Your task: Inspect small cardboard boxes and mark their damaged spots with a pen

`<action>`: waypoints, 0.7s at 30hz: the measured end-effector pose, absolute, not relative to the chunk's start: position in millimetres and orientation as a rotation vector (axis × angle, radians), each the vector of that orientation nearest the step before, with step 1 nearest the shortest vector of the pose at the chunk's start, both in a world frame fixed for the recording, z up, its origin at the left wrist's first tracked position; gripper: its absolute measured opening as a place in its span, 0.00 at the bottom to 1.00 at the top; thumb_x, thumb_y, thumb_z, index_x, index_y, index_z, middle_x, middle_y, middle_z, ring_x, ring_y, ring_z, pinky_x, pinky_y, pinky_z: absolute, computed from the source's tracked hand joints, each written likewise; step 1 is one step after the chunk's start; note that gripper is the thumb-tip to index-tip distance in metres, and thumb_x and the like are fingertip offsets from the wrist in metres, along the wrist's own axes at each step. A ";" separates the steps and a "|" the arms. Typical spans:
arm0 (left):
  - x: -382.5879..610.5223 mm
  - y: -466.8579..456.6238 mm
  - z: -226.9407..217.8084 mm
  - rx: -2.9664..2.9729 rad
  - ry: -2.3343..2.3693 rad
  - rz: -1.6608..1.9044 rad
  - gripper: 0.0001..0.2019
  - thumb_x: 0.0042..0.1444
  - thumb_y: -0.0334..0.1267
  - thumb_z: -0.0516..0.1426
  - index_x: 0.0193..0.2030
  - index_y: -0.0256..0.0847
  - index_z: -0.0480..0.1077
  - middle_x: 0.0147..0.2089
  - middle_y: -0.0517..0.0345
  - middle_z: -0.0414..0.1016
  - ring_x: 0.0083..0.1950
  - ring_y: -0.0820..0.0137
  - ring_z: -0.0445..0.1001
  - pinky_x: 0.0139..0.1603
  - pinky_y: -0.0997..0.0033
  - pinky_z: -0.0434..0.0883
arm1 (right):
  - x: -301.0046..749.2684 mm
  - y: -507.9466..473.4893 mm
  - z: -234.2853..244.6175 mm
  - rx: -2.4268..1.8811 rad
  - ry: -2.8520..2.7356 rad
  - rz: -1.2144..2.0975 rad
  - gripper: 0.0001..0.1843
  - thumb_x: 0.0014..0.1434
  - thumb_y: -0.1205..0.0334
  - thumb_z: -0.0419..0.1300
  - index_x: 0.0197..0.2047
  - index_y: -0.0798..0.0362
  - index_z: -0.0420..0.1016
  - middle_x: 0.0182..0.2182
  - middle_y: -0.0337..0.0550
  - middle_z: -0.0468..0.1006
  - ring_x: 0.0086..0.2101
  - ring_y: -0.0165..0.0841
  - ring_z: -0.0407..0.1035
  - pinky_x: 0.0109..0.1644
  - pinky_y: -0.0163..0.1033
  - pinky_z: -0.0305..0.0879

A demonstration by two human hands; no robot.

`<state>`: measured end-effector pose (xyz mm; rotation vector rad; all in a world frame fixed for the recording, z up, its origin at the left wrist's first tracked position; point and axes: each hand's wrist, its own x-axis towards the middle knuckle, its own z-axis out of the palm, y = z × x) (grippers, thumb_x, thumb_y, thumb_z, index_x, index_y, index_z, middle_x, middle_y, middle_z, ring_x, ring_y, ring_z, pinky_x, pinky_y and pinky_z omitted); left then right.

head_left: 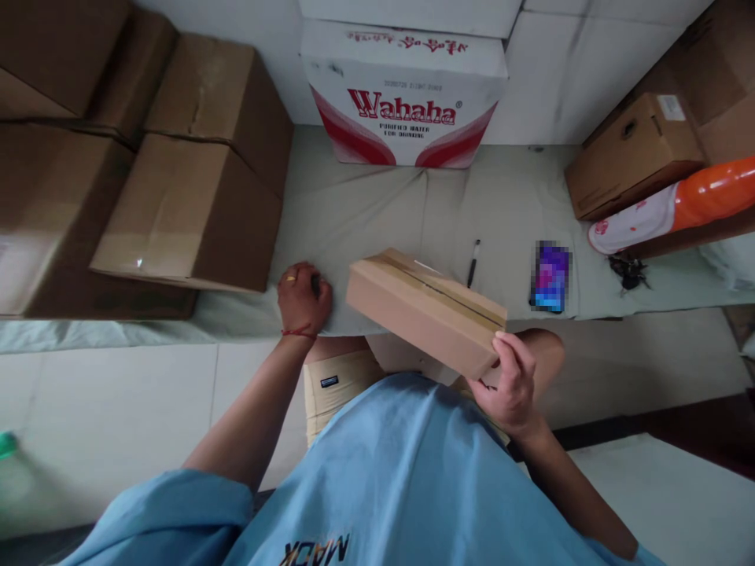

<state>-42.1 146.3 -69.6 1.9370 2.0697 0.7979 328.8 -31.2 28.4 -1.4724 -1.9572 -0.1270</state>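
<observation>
My right hand [510,377] grips the near right corner of a flat brown cardboard box [421,318]. The box is tilted, its near edge over the table's front edge, with a dark seam along its narrow upper side. My left hand [303,299] rests closed on the cloth-covered table [377,212], left of the box and apart from it. Something small and dark shows between its thumb and fingers; I cannot make out what it is. Just beyond the box lies a black pen [473,265].
Large cardboard boxes [194,212] are stacked at the left. A white-and-red water carton [406,102] stands against the wall. To the right are a phone [550,277], keys [628,273], an orange-and-white roll [678,204] and a small brown box [637,157].
</observation>
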 end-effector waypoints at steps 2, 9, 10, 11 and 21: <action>-42.3 146.6 -69.7 1.941 2.069 0.799 0.11 0.62 0.37 0.55 0.49 0.41 0.74 0.59 0.37 0.78 0.67 0.47 0.74 0.70 0.42 0.70 | 328.1 -38.3 21.9 -1.432 -1.972 -0.195 0.54 0.59 0.73 0.72 0.82 0.49 0.52 0.58 0.57 0.73 0.56 0.46 0.76 0.55 0.50 0.85; -42.9 146.1 -68.8 1.961 2.061 0.793 0.10 0.62 0.37 0.55 0.48 0.41 0.73 0.59 0.35 0.77 0.66 0.45 0.74 0.69 0.41 0.70 | 328.8 -43.4 4.8 -1.418 -1.888 -0.125 0.47 0.58 0.74 0.72 0.76 0.44 0.61 0.61 0.55 0.75 0.58 0.46 0.77 0.56 0.53 0.85; -42.8 146.0 -68.8 1.960 2.062 0.793 0.10 0.62 0.37 0.55 0.48 0.41 0.73 0.59 0.35 0.77 0.66 0.45 0.74 0.69 0.41 0.70 | 330.4 -42.7 3.3 -1.437 -1.858 -0.039 0.48 0.57 0.73 0.72 0.75 0.44 0.60 0.63 0.56 0.74 0.60 0.49 0.76 0.58 0.56 0.84; -42.6 145.9 -68.8 1.957 2.064 0.794 0.10 0.62 0.37 0.55 0.48 0.41 0.73 0.59 0.35 0.77 0.65 0.45 0.74 0.69 0.41 0.70 | 332.3 -42.0 2.1 -1.474 -1.803 0.071 0.48 0.56 0.70 0.73 0.75 0.44 0.60 0.65 0.57 0.74 0.62 0.50 0.75 0.59 0.58 0.82; -40.3 144.2 -68.3 1.926 2.078 0.812 0.10 0.62 0.37 0.55 0.48 0.41 0.74 0.59 0.38 0.77 0.66 0.47 0.74 0.70 0.42 0.70 | 387.0 -49.8 -8.5 -1.410 -0.393 1.185 0.27 0.49 0.43 0.70 0.50 0.44 0.79 0.38 0.42 0.84 0.40 0.45 0.81 0.46 0.53 0.81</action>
